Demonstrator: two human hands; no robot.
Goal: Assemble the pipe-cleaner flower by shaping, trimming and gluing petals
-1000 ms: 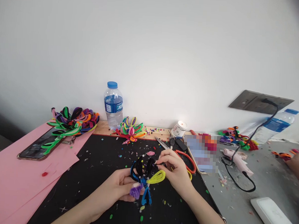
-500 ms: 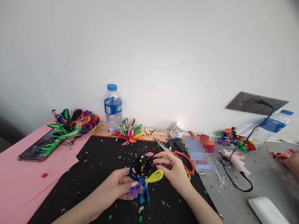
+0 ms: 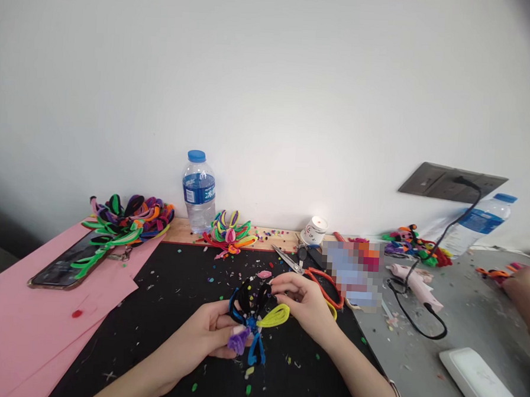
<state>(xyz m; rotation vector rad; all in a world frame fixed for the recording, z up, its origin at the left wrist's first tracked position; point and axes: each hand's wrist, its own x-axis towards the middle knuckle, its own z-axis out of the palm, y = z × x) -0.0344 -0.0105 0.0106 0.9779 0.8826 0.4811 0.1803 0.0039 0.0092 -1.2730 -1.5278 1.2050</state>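
Observation:
A pipe-cleaner flower [image 3: 252,323] with black, blue, yellow and purple loops is held above the black mat [image 3: 160,329]. My left hand [image 3: 218,329] pinches it at its left side, by the purple loop. On the other side my right hand [image 3: 299,298] has its thumb and fingers closed at a black loop near the top; the fingertips partly hide that loop. Just beyond the hands, a pink scrap [image 3: 264,275] lies on the mat. Red-handled scissors [image 3: 325,284] rest to the right, partly behind my right hand.
Pipe-cleaner flowers [image 3: 130,221] lie over a phone [image 3: 64,262] on pink paper [image 3: 13,333]. Along the wall stand a water bottle [image 3: 198,198], another flower [image 3: 230,232] and a paper cup [image 3: 314,232]. A pink glue gun [image 3: 415,286] with a cord and a co-worker's hand [image 3: 524,289] are at right.
Both hands keep their hold on the flower and have hardly moved. The whole view has shifted very slightly.

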